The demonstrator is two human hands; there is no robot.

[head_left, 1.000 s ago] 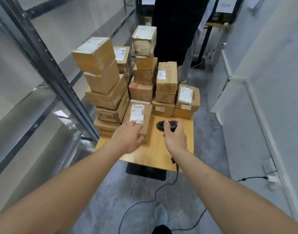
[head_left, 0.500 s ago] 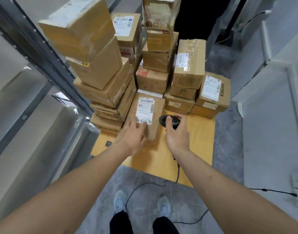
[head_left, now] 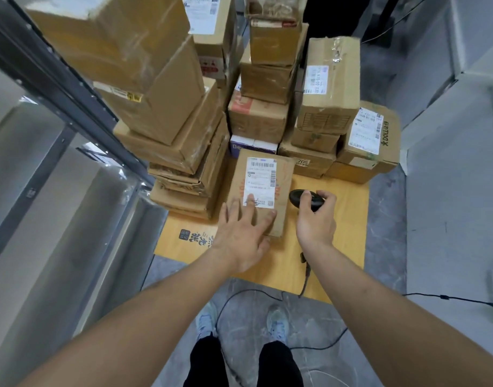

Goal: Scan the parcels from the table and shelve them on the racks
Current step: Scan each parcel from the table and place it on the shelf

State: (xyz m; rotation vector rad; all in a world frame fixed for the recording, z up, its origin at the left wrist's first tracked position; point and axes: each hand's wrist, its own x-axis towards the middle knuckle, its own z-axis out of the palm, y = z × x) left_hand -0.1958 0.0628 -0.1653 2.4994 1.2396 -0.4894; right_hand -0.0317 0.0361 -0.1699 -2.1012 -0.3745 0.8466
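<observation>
Parcel: a flat brown cardboard box (head_left: 263, 191) lying on the wooden table (head_left: 348, 233), near its middle, with the long side running away from the person.
Label: a white shipping label (head_left: 260, 181) with barcodes, stuck on the parcel's top face.
Left hand: the left hand (head_left: 241, 233) lies palm down on the near end of the parcel, fingers straight and spread, fingertips touching the lower edge of the label; it grasps nothing.
Right hand: the right hand (head_left: 316, 219) is just right of the parcel, fingers curled round a black scanner (head_left: 305, 199), grasping it.
Scanner: its dark rounded head points left toward the parcel; it is low over the table, and I cannot tell whether it touches the surface.
Cable: a black cable (head_left: 305, 277) runs from under the right wrist, over the near table edge and down onto the grey floor (head_left: 385, 344).
Stacks: more brown boxes are piled at the back and left of the table; the tall left stack (head_left: 167, 113) leans toward the camera, and the right box (head_left: 371, 141) carries a white label.
Rack: a grey metal rack (head_left: 58, 88) stands to the left of the table, just beside the left stack.
Person: two feet in pale shoes (head_left: 277, 322) show below the table edge.
</observation>
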